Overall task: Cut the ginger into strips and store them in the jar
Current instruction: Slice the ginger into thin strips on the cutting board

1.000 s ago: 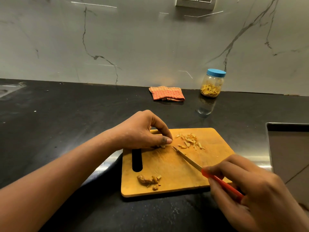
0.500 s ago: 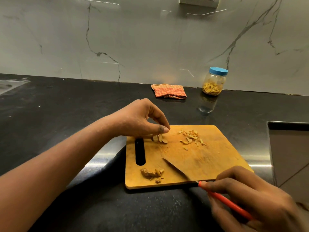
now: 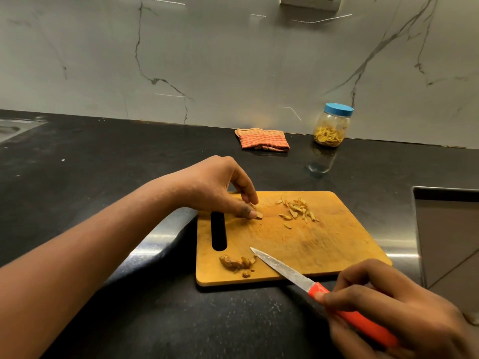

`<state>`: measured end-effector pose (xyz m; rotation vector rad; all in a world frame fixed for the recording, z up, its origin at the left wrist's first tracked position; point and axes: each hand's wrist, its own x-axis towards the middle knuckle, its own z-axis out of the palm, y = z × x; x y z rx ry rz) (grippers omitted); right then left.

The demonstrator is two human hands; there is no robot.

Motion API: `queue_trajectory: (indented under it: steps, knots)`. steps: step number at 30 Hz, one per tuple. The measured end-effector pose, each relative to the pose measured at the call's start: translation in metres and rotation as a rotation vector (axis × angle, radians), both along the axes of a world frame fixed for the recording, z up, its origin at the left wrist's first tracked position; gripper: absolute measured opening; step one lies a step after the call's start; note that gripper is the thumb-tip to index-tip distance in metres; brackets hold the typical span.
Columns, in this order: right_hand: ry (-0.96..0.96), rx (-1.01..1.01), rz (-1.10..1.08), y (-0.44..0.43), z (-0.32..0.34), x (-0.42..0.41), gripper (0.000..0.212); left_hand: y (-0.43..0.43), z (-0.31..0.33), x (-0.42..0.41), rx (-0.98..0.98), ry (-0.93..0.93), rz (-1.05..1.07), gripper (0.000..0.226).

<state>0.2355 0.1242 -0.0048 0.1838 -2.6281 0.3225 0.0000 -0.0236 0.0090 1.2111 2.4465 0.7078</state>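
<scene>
1. The left hand (image 3: 215,189) reaches over the board (image 3: 324,244), fingertips pinching ginger slices (image 3: 256,213).
2. The right hand (image 3: 396,307) has its grip closed around the knife (image 3: 285,272), blade low over the board.
3. The jar (image 3: 333,125) stands closed, far back on the bench (image 3: 103,172).

The middle of the cutting board (image 3: 311,242) is bare, so a hand could pass there between the pile of ginger strips (image 3: 298,209) at the back and the ginger scraps (image 3: 237,263) at the front edge. The left hand (image 3: 217,187) blocks the board's back left corner, and the knife (image 3: 311,283) lies slanted across the front edge. The black counter (image 3: 103,164) is wide open on the left, while a folded cloth (image 3: 261,139) and the closed jar (image 3: 333,125) stand by the wall.
</scene>
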Motion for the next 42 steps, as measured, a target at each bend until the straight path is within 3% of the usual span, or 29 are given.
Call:
queue_trajectory:
  steps: [5, 13, 17, 29, 34, 42]
  knots:
    - [-0.019, 0.026, -0.037, 0.02, -0.001, 0.009, 0.008, 0.003, -0.004, 0.0, 0.006, 0.024, 0.005, 0.023]
    - [0.035, -0.196, -0.015, 0.036, -0.001, -0.012, 0.018, 0.005, -0.004, 0.002, 0.064, -0.022, -0.016, 0.023]
    - [0.01, -0.336, -0.065, 0.034, -0.009, -0.037, 0.011, 0.005, -0.003, 0.003, 0.073, -0.048, -0.012, 0.025]
    - [0.129, -0.354, -0.106, 0.032, -0.023, -0.059, 0.015, 0.013, -0.012, 0.008, 0.079, -0.007, 0.035, 0.013]
    - [0.161, -0.325, -0.133, 0.036, -0.025, -0.058, 0.015, 0.022, -0.021, 0.017, 0.177, 0.097, 0.096, 0.024]
    - [0.183, -0.364, -0.102, 0.034, -0.027, -0.055, 0.02, 0.017, -0.016, 0.013, 0.16, -0.022, 0.072, 0.017]
